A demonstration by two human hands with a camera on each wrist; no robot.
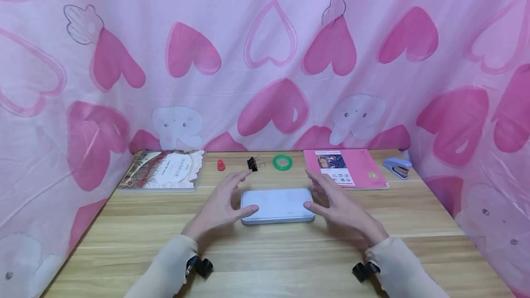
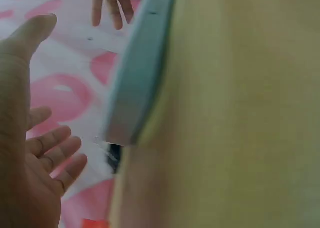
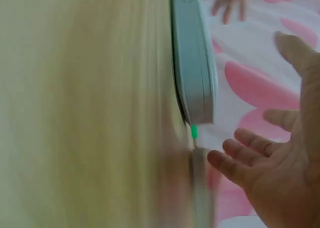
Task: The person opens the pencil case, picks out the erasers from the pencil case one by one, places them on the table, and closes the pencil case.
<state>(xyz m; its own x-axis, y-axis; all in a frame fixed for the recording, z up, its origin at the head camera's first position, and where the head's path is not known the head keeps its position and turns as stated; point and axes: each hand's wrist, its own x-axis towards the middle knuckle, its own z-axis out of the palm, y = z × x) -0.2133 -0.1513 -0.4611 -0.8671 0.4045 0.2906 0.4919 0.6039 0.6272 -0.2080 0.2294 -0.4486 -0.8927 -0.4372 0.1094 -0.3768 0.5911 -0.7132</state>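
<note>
A pale blue-white rectangular case (image 1: 277, 206) with rounded corners lies flat on the table, its long side towards me. My left hand (image 1: 221, 206) hovers by its left end, thumb and fingers spread apart. By the right end, my right hand (image 1: 341, 206) mirrors that pose. Both wrist views show a gap between the palms and the case; there the left hand (image 2: 40, 153) and the right hand (image 3: 270, 158) have loose, extended fingers and hold nothing. The case's side (image 2: 135, 83) faces the left wrist camera, and its other end (image 3: 195, 63) the right one.
Along the back of the wooden table (image 1: 273, 261) lie a white-and-brown book (image 1: 165, 171), a small red piece (image 1: 221, 165), a black binder clip (image 1: 253, 164), a green tape roll (image 1: 282, 163), a pink booklet (image 1: 352, 169) and a blue stapler (image 1: 397, 167). A heart-print curtain (image 1: 265, 59) hangs behind.
</note>
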